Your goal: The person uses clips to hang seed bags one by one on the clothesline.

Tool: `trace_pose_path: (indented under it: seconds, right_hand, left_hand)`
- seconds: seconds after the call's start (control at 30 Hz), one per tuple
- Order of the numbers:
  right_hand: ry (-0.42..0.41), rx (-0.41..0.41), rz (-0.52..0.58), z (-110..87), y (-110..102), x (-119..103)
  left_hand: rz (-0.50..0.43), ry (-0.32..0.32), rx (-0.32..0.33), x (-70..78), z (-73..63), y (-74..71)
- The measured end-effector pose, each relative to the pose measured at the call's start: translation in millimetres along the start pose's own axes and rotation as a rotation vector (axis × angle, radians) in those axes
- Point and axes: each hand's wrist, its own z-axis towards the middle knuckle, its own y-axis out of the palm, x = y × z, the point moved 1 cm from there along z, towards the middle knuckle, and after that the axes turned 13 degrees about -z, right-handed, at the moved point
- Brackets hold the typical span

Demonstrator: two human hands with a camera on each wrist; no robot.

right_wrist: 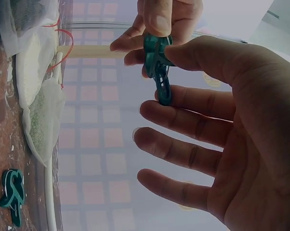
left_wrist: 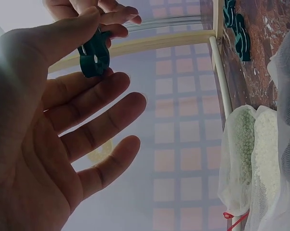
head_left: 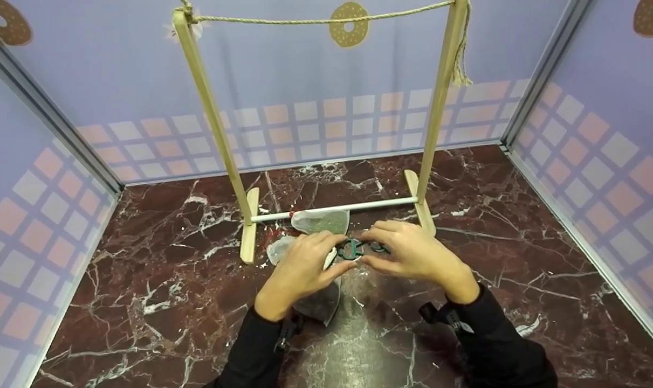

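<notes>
Between both hands is a green plastic clip point(head_left: 353, 249), raised above the floor. My left hand point(head_left: 307, 261) pinches one end with thumb and index finger, its other fingers spread in the left wrist view. From the other side my right hand point(head_left: 412, 250) pinches the same clip point(right_wrist: 158, 67) between thumb and fingers. Another green clip point(right_wrist: 12, 192) lies on the marbled surface, partly covered by the right hand in the head view. Left of the hands lie mesh bags: one with green filling point(head_left: 329, 222), a white one point(left_wrist: 265, 159) and a dark one point(head_left: 321, 303).
A wooden stand point(head_left: 207, 108) rises behind the hands, with a rope point(head_left: 283, 22) strung across its top and a white rod point(head_left: 380, 204) low between its feet. Patterned walls point(head_left: 315, 70) close in the back and both sides. Red string point(right_wrist: 63, 48) is at the bags.
</notes>
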Motion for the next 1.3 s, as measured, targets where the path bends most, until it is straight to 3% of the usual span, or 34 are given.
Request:
trace_pose_path:
  seconds: [0.47, 0.63, 1.3]
  right_hand:
    - [0.065, 0.023, 0.099, -3.0, 0, 9]
    - [0.040, 0.069, 0.151, -1.9, 2, 11]
    - [0.000, 0.261, 0.292, 3.7, 7, 11]
  left_hand:
    - [-0.081, -0.008, 0.049, 0.1, 1.7, -6.0]
    - [-0.092, 0.021, 0.055, 1.3, 2.6, -5.8]
    - [-0.134, 0.009, 0.078, -3.2, 2.8, -4.4]
